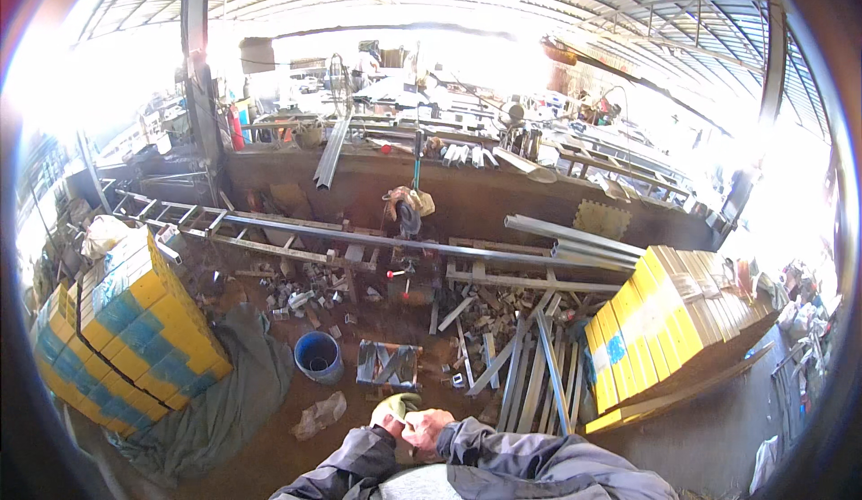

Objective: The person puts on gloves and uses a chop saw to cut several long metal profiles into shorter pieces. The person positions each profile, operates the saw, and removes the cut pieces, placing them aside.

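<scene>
Both hands are together in front of my body at the lower middle. A small olive-green cloth piece, perhaps a work glove, covers the front of my left hand and hides its fingers. My right hand is closed, its curled fingers pressed against the cloth beside the left hand. Just ahead on the brown ground stands a blue bucket. To its right is a box-like holder with shiny strips on it. A crumpled clear plastic bag lies left of my hands.
Yellow boxes with blue tape are stacked at left on a grey-green tarp. More yellow boxes stand right. A long metal profile crosses ahead on the benches, above scattered offcuts. Metal bars lean at right of centre.
</scene>
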A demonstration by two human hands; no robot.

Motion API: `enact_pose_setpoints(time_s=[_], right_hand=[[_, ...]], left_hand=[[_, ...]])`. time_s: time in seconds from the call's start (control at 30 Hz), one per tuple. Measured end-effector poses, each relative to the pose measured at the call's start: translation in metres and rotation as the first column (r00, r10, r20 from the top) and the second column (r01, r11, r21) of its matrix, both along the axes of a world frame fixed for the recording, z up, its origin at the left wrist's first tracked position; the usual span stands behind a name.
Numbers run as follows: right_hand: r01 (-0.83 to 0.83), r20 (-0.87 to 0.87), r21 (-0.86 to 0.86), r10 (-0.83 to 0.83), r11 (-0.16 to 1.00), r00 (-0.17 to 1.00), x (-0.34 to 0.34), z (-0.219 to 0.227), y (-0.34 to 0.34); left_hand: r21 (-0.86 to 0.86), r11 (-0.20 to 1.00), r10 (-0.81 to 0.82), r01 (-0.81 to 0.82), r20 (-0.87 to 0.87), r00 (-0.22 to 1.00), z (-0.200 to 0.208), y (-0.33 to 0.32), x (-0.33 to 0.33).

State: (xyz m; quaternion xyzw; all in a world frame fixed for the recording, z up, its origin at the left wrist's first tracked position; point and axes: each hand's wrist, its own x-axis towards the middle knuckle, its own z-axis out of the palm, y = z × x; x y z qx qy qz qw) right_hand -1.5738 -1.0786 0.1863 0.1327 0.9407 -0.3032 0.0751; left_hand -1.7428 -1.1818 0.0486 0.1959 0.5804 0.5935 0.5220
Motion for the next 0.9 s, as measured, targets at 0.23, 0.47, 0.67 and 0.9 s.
enact_pose_setpoints(time_s=[0.23,0.47,0.67,0.9], right_hand=[[-0.025,0.031,0.090,0.022,0.996,0.999,-0.123,-0.005,0.094],[-0.057,-0.116,0.308,0.097,0.950,0.989,-0.227,-0.061,0.114],[-0.122,0.093,0.101,0.113,0.987,0.989,-0.353,-0.052,0.159],[-0.189,0.313,0.250,0.106,0.950,0.944,-0.477,-0.007,0.153]], left_hand=[[0.360,0.797,0.349,-0.485,0.380,0.857,0.079,0.113,-0.118],[-0.079,0.979,0.047,-0.188,-0.809,0.585,0.005,0.177,-0.241],[-0.298,0.936,-0.341,0.189,-0.902,0.265,-0.069,0.217,-0.376],[-0.039,0.983,0.149,-0.178,-0.386,0.910,-0.018,0.234,-0.450]])
